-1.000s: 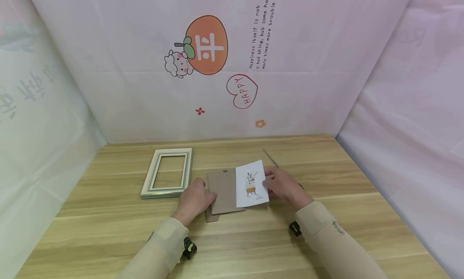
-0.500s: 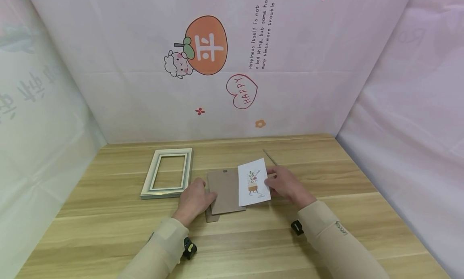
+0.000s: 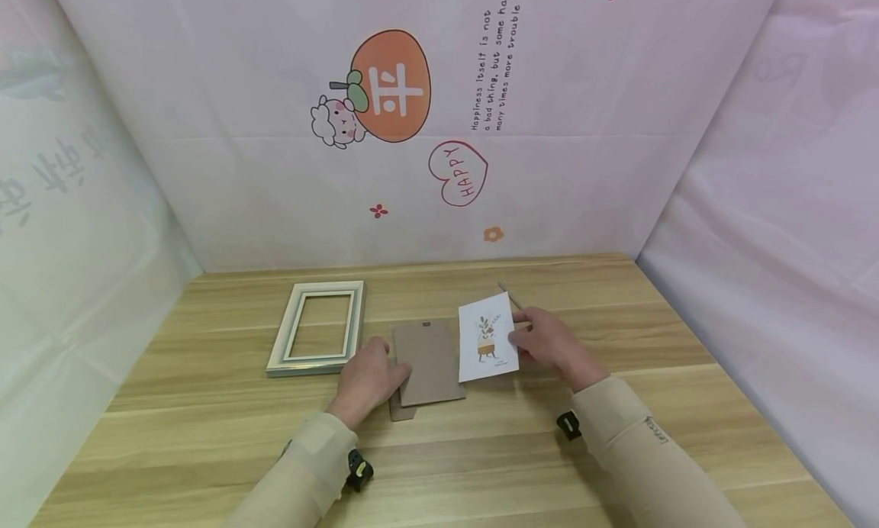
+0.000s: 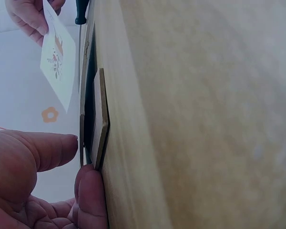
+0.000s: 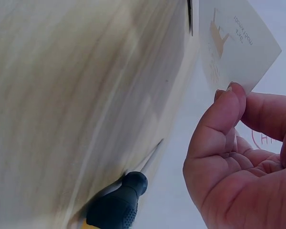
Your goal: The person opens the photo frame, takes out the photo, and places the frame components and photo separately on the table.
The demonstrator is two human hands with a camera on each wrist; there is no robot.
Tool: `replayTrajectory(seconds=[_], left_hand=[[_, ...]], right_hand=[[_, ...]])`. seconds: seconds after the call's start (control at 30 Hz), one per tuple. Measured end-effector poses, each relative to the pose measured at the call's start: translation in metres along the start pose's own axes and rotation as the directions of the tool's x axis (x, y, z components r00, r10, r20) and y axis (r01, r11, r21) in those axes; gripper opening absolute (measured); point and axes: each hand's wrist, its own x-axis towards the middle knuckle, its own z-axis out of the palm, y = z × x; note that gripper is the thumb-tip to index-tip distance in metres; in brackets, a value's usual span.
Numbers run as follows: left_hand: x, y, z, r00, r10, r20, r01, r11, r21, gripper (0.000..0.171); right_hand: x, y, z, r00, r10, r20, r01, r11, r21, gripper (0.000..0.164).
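In the head view my left hand holds the left edge of a brown picture-frame backing board, thumb on top. The left wrist view shows the thumb above the board and a finger under it, beside a flap-like stand. My right hand pinches the right edge of a white picture card between thumb and fingers. A plant in an orange pot is printed on the card. It hangs tilted above the table, just right of the board. Between the two wrist views, the card's pinched edge shows best in the right one.
An off-white picture frame lies at the left of the wooden table. A screwdriver with a dark handle lies behind and under my right hand. White printed cloth stands at the back and both sides.
My right hand has lifted the card and moved it right and away from me, off the backing board. My left hand has stayed in place on the board.
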Motion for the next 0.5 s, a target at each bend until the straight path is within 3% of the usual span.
replayTrajectory(seconds=[0.23, 0.5], left_hand=[[0.0, 0.0, 0.0, 1.0, 0.001, -0.005, -0.001, 1.0, 0.003, 0.057], [-0.001, -0.002, 0.0, 0.999, 0.035, -0.012, -0.035, 0.999, 0.011, 0.052]], right_hand=[[-0.002, -0.006, 0.001, 1.0, -0.016, 0.001, 0.016, 1.0, -0.002, 0.047], [0.001, -0.016, 0.018, 0.998, -0.051, 0.021, 0.05, 0.999, 0.016, 0.042]])
